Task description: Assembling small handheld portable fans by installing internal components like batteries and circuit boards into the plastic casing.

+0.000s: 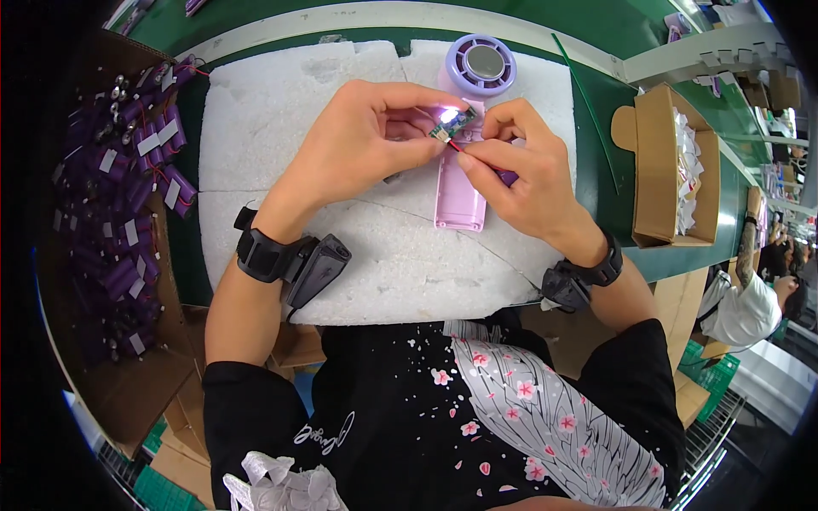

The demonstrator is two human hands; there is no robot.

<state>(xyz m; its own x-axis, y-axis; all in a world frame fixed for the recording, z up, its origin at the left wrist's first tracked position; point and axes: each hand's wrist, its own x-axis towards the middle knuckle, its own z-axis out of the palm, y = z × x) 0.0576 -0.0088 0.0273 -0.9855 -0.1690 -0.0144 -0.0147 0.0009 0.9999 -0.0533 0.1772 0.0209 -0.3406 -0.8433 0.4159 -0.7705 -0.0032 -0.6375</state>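
Observation:
My left hand [354,140] pinches a small green circuit board [453,125] between thumb and fingers; a bright white light glows on it. A white connector sits at the board's lower corner, with a red wire [454,146] running from it to my right fingertips. My right hand [537,179] is closed, thumb and forefinger on the wire, and a purple battery cell [508,177] shows partly under its fingers. Below both hands lies an open pink handle shell [460,204], joined at its far end to a round lilac fan head [481,66]. Fingers hide part of the shell.
White foam sheet [383,247] covers the green bench before me. At left stands a cardboard box [175,281] full of purple wired battery cells [141,192]. At right are a carton [652,170] of white pieces and a thin green stick [588,111]. Another person [741,311] sits far right.

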